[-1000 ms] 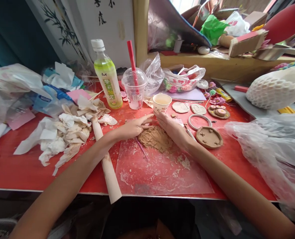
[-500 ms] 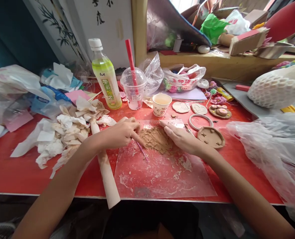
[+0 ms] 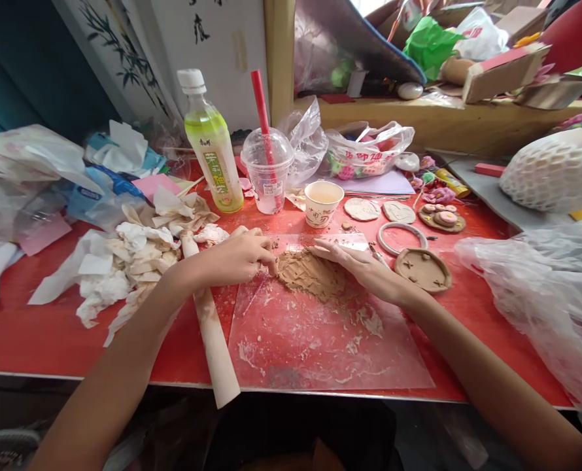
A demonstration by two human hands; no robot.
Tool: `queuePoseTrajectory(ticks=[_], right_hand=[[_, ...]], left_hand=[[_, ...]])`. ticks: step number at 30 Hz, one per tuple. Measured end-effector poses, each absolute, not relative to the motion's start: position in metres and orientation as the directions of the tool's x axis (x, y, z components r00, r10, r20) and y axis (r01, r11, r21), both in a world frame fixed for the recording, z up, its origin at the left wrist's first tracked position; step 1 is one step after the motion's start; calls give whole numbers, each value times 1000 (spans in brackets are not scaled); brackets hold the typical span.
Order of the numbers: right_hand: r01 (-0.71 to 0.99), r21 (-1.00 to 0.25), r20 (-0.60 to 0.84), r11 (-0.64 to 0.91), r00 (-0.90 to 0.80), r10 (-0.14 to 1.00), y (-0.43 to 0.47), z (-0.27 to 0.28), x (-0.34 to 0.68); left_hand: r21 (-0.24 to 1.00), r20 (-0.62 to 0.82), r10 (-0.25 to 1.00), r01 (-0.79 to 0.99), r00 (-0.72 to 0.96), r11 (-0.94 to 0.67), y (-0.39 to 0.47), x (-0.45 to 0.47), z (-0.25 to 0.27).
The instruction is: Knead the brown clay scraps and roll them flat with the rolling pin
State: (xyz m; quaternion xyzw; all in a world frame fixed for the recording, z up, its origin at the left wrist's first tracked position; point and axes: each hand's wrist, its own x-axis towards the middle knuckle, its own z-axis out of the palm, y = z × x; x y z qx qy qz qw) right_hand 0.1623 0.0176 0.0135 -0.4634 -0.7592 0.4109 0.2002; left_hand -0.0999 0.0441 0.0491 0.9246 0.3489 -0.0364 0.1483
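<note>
A flattened slab of brown clay with a rough, ridged surface lies on a clear plastic sheet. At its left edge, my left hand is closed with curled fingers around a thin purplish stick, which is blurred and points down toward the sheet. My right hand rests with straight fingers along the slab's upper right edge, open and holding nothing. Beyond the right wrist sit a round clay dish with small marks inside and a pale ring.
A cardboard tube lies left of the sheet, beside crumpled tissues. Behind the clay stand a paper cup, a lidded plastic cup with a red straw and a drink bottle. A plastic bag spreads at the right.
My left hand has drawn slightly left off the clay, its extended index finger now curled. The stick has swung to slant down and left. My right hand stays at the clay's edge.
</note>
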Motion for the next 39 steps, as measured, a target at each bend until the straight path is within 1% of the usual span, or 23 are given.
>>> queuePoseTrajectory(ticks=[4,6,8,11,14,17,19,22,24,27,29,32,33,36,37,39], right_hand=[[547,-807,-61,224,-454,889,17,28,171],[571,-795,-68,204,-418,906,16,36,175],[607,-767,-85,209,-418,905,16,39,177],[630,-724,-65,281,-467,882,16,32,170],[647,-670,-6,364,-494,869,19,17,155],[660,-629,-7,412,-535,845,24,4,145],[630,-655,-14,416,-561,828,26,1,145],[587,-709,-23,390,-572,820,26,2,150],[593,-712,-40,376,-569,821,25,4,153],[629,-673,-68,389,-576,814,23,6,155],[641,-635,-65,430,-599,798,21,8,156],[592,-612,-7,525,-667,745,19,10,159],[577,-612,26,540,-668,744,18,11,160],[593,-622,110,511,-579,808,18,13,158],[609,-617,121,499,-554,824,20,12,155],[641,-580,100,503,-557,825,24,10,148]], left_hand=[[148,-99,732,738,674,-659,39,-95,50],[146,-131,761,772,635,-619,34,-92,51],[160,-200,779,804,594,-572,30,-90,51],[129,-263,807,848,529,-514,29,-90,46],[80,-248,836,870,490,-486,33,-93,37],[42,-215,859,883,465,-467,38,-95,33],[73,-193,856,877,479,-475,38,-94,33],[209,-183,807,825,561,-526,35,-90,35],[255,-191,780,798,596,-546,33,-88,36],[242,-204,783,806,587,-541,33,-87,35],[246,-220,788,814,575,-526,34,-87,34],[276,-242,785,816,570,-508,35,-88,35],[283,-241,785,815,570,-505,36,-88,36],[281,-207,798,816,565,-505,37,-89,34],[274,-192,804,818,562,-506,38,-90,33],[263,-172,808,817,564,-514,39,-90,30]])
